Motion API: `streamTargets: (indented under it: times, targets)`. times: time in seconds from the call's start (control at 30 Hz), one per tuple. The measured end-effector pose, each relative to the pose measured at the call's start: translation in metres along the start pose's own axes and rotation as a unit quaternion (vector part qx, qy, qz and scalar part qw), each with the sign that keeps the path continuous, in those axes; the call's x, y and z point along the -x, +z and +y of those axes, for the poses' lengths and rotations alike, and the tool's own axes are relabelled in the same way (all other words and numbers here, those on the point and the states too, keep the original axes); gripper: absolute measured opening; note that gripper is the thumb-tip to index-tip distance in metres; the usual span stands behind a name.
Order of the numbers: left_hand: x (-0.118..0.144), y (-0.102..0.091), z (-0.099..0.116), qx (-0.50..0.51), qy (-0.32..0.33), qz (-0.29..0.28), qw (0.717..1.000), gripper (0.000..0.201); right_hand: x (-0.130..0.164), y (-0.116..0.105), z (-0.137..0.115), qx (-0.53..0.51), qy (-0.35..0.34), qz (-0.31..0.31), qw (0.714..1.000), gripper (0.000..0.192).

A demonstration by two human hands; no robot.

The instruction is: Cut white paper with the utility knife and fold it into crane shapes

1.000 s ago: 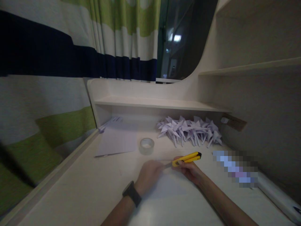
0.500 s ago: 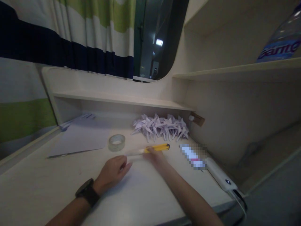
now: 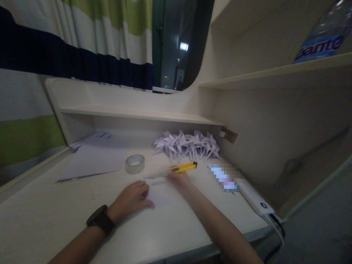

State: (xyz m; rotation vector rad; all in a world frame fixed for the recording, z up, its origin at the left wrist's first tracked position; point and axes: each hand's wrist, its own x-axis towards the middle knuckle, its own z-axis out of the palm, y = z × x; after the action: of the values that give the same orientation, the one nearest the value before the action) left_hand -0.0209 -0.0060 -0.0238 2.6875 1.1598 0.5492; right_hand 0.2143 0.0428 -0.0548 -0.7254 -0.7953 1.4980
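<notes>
In my right hand (image 3: 177,178) is a yellow utility knife (image 3: 183,167), its dark end to the right. A pale, blurred strip, perhaps the blade, runs left from it just above the desk. My left hand (image 3: 133,198) lies low with curled fingers and the thumb pointing right. It presses on a faint white sheet of paper (image 3: 164,200), whose edges are hard to make out against the desk (image 3: 132,238). A dark watch (image 3: 100,220) is on my left wrist. Behind my left hand stands a roll of clear tape (image 3: 135,164).
Several folded paper pinwheels (image 3: 187,145) are heaped at the back. White sheets (image 3: 93,157) lie at the left. A blurred-out phone (image 3: 223,178) and a white power strip (image 3: 254,198) with cables sit right. A bottle (image 3: 321,36) stands on the shelf (image 3: 275,71).
The view has shifted slightly. My right hand and the knife have moved a little, with the knife's dark end tilting up. My left thumb has swung lower, away from the fingers.
</notes>
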Motion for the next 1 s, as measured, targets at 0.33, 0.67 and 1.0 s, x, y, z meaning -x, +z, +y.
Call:
streamTargets:
  times: [0.33, 0.67, 1.0]
  targets:
    - [0.003, -0.009, 0.01, -0.003, 0.05, 0.002, 0.999, 0.04, 0.009, 0.009, -0.01, 0.024, 0.01, -0.029, 0.999, 0.034]
    - [0.004, -0.007, 0.012, 0.014, 0.119, 0.014, 0.993, 0.033, 0.011, 0.01, -0.02, -0.021, -0.001, -0.02, 1.0, 0.035]
    - [0.004, 0.009, 0.018, -0.022, 0.098, 0.035, 0.994, 0.029, 0.021, 0.004, -0.049, 0.056, -0.019, -0.038, 0.997, 0.032]
